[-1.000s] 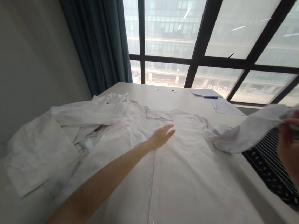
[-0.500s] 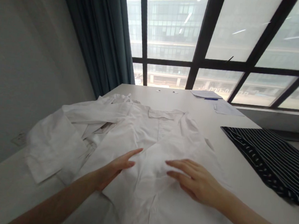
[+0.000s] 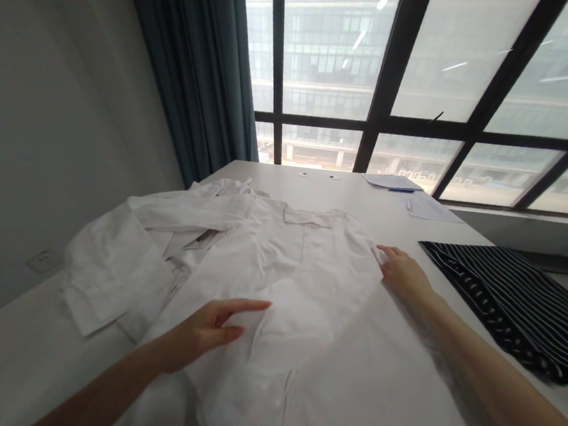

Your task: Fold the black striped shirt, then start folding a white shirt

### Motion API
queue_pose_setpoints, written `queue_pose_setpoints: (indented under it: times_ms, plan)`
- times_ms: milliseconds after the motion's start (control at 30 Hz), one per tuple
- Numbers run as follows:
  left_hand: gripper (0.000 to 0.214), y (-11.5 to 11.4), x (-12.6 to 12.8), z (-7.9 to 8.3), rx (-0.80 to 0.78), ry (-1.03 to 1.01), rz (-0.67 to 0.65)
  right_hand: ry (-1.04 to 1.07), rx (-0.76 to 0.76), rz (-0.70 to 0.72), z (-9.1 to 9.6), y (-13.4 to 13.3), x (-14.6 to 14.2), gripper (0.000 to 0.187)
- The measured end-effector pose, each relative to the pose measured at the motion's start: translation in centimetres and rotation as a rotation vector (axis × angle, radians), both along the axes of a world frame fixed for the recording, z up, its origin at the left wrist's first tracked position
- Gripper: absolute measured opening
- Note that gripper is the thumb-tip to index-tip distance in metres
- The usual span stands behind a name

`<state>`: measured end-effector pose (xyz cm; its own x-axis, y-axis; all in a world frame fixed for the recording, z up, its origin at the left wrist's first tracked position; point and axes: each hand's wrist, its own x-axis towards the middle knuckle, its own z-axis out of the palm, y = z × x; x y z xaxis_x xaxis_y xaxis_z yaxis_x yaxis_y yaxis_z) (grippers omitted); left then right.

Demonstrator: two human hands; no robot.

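A white button shirt point(image 3: 309, 269) lies spread on the white table point(image 3: 346, 189), collar toward the window. Its right sleeve is folded across the chest. My left hand point(image 3: 207, 329) rests flat on the folded sleeve near the middle, fingers stretched out, holding nothing. My right hand point(image 3: 403, 275) lies flat, fingers extended, on the shirt's right shoulder edge where the sleeve folds over. More white cloth point(image 3: 118, 264) is bunched on the left side of the shirt.
A black garment with white stripes point(image 3: 511, 302) lies at the table's right. Papers point(image 3: 416, 195) and a blue pen point(image 3: 401, 190) sit at the far edge by the window. A dark curtain point(image 3: 198, 64) hangs at the left, beside a grey wall.
My right hand carried the right sleeve over the chest and let it go, then slid right to the shoulder edge. My left hand drew back from the collar to the folded sleeve.
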<state>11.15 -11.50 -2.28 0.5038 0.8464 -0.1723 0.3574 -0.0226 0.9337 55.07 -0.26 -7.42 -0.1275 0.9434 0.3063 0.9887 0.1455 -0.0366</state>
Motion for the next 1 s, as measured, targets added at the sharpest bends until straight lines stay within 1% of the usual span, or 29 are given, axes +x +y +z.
queue_pose_setpoints:
  times_ms: [67,133,233,300,367,400,500,567,600,667,767,833,867,933,1000]
  plan:
    - [0.044,0.4,-0.4,-0.5,-0.016,0.079,-0.041,0.051,0.006,0.032,-0.2,0.7,0.1,0.042]
    - [0.040,0.7,-1.0,-1.0,-0.011,0.131,-0.042,0.217,0.049,0.038,-0.7,1.2,0.6,0.035]
    - [0.037,1.2,-1.8,-1.3,-0.007,0.134,-0.049,0.444,0.144,-0.016,-1.8,1.6,2.0,0.030]
    - [0.036,1.3,-2.3,-1.1,-0.004,0.132,-0.063,0.493,0.177,-0.052,-2.4,1.6,2.8,0.031]
    - [0.036,1.4,-2.6,-1.0,0.024,0.184,-0.065,0.513,0.175,-0.050,-2.7,1.5,3.3,0.035]
    - [0.036,1.4,-2.7,-0.9,0.043,0.226,-0.065,0.522,0.162,-0.021,-2.7,1.5,3.4,0.038]
    - [0.039,1.4,-2.5,-1.0,0.071,0.318,-0.094,0.523,0.112,0.131,-2.8,1.4,3.3,0.045]
    - [0.042,1.3,-2.4,-1.2,0.082,0.297,-0.119,0.523,0.112,0.191,-2.8,1.4,3.2,0.044]
    - [0.044,1.3,-2.4,-1.3,0.093,0.273,-0.126,0.528,0.126,0.192,-2.8,1.5,3.2,0.041]
    - [0.049,1.2,-2.4,-1.4,0.119,0.214,-0.125,0.555,0.161,0.144,-2.9,1.5,3.2,0.035]
    - [0.055,1.0,-2.6,-1.4,0.145,0.123,-0.107,0.620,0.203,-0.017,-2.8,1.6,3.5,0.030]
    - [0.057,0.9,-2.6,-1.5,0.151,0.134,-0.110,0.643,0.209,-0.105,-2.8,1.7,3.6,0.031]
    - [0.057,0.8,-2.6,-1.5,0.157,0.173,-0.120,0.648,0.205,-0.126,-2.8,1.8,3.7,0.032]
    - [0.052,0.7,-2.4,-1.9,0.194,0.290,-0.145,0.650,0.195,-0.117,-2.9,1.9,3.7,0.035]
    - [0.044,0.5,-1.9,-2.2,0.304,0.391,-0.147,0.611,0.202,-0.041,-3.0,1.8,3.5,0.040]
